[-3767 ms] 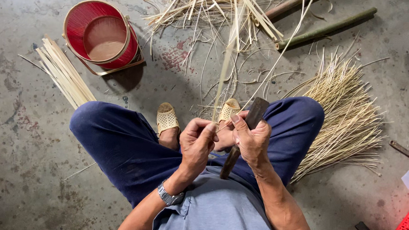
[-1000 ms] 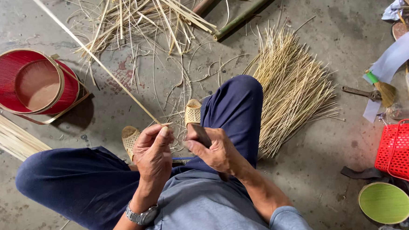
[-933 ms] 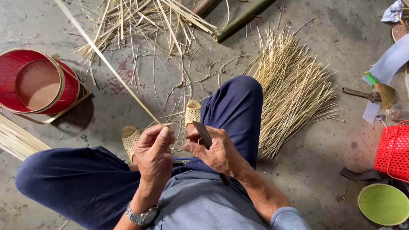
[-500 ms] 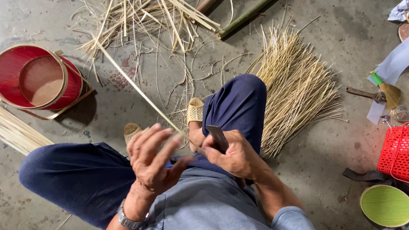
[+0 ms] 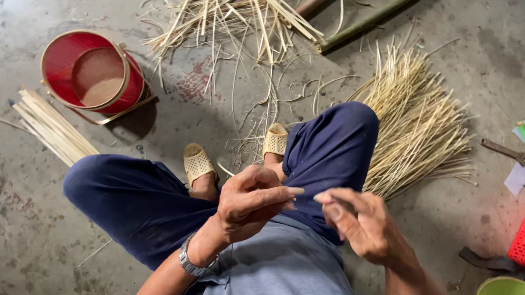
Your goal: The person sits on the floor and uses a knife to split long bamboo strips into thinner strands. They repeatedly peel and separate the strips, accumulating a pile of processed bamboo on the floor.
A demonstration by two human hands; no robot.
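Seated on the floor (image 5: 24, 231), the left hand (image 5: 252, 199) is loosely curled and the right hand (image 5: 360, 224) half open, fingertips nearly meeting, neither visibly gripping anything, while finished thin splints (image 5: 416, 128) fan beside the right knee and unsplit strips (image 5: 51, 127) wait near the red bucket (image 5: 92, 76).

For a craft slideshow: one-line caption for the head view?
Seated person's left hand and right hand meet fingertip to fingertip above bamboo splints and a red bucket.
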